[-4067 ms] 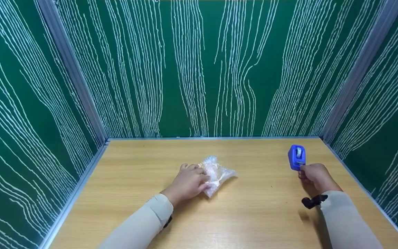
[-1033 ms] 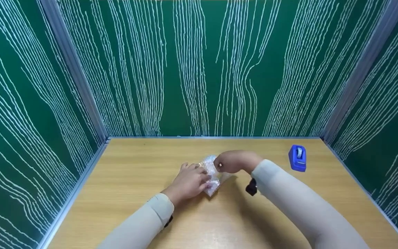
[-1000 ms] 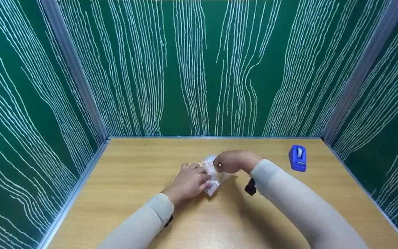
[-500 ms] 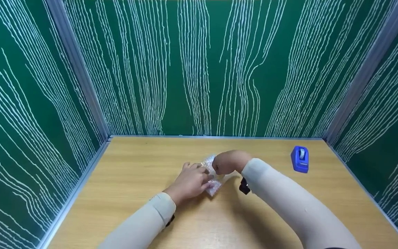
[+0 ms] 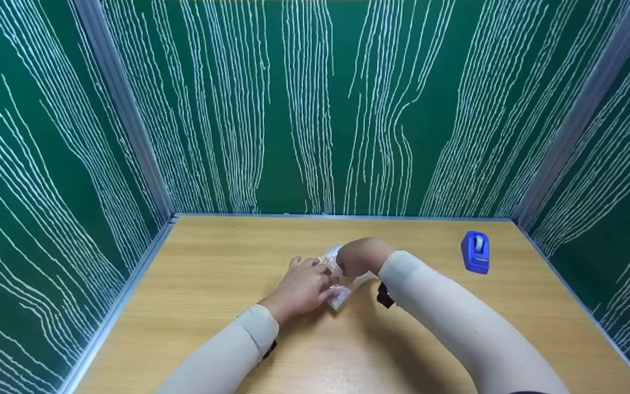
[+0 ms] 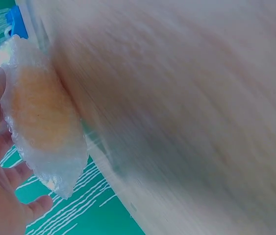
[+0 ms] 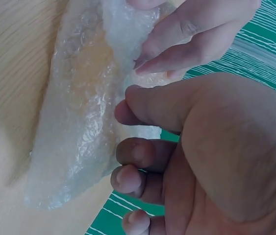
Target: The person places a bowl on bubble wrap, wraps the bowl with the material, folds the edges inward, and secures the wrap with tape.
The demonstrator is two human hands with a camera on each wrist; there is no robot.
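Note:
A clear bubble-wrap bundle [image 5: 341,295] lies mid-table, partly covered by both hands. An orange-tan shape shows through the bubble wrap in both wrist views [image 6: 42,110]; its kind is unclear. My left hand [image 5: 301,284] holds the bundle from its left side, thumb and some fingertips on the wrap, other fingers spread. From the right, my right hand [image 5: 363,256] reaches over with the wrist bent. In the right wrist view its thumb and forefinger [image 7: 150,100] pinch together at the wrap's folded edge, the other fingers curled. Whether tape lies under those fingertips cannot be told.
A blue tape dispenser [image 5: 476,254] with a roll of clear tape stands at the table's back right. The wooden table [image 5: 211,246] is bordered by green walls [image 5: 348,109] with white wavy lines and grey metal edges. Dark straps show at both wrists.
My right hand has left the tape dispenser and come over to the bubble wrap; in the last second it has shifted slightly left. The left hand has stayed on the bundle.

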